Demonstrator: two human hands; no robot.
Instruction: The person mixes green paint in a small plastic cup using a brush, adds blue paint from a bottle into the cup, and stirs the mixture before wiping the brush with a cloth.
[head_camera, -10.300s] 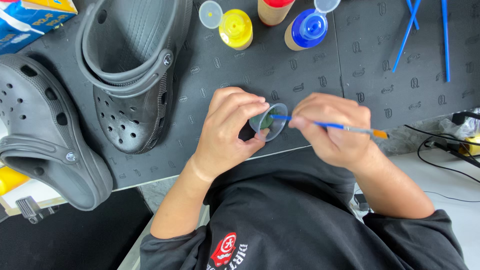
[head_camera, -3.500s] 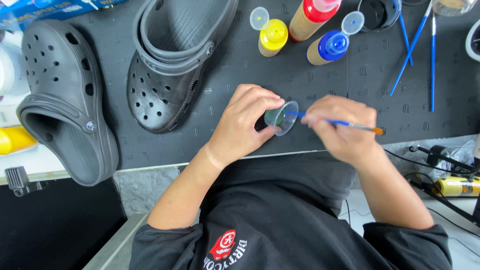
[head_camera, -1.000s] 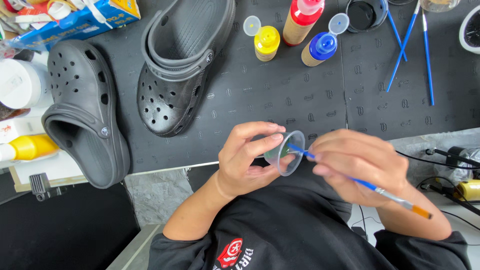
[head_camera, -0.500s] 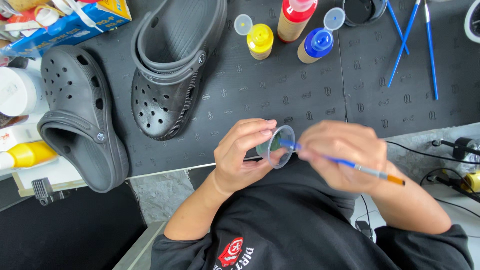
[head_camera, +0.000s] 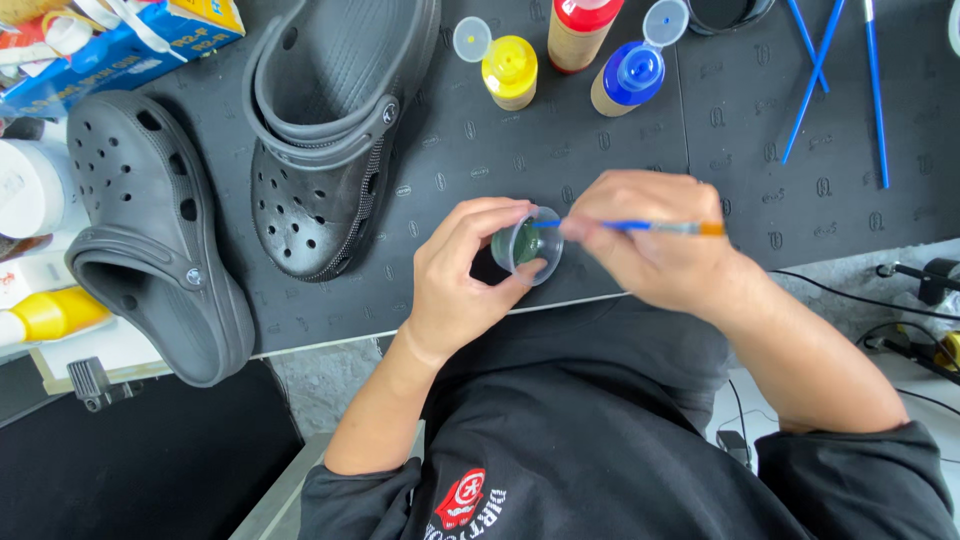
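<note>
While two black clogs (head_camera: 320, 150) lie by, left hand (head_camera: 465, 275) grasps one cup (head_camera: 528, 245) (clear), right hand (head_camera: 655, 245) one brush (head_camera: 625, 226).

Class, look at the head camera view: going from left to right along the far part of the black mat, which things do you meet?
Left black clog → right black clog → yellow paint bottle → red paint bottle → blue paint bottle → blue brushes.

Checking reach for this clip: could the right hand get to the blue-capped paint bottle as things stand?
Probably yes. The blue-capped bottle stands on the dark mat just beyond the right hand, with bare mat between. But that hand holds a thin blue brush, so it would have to free itself first.
</note>
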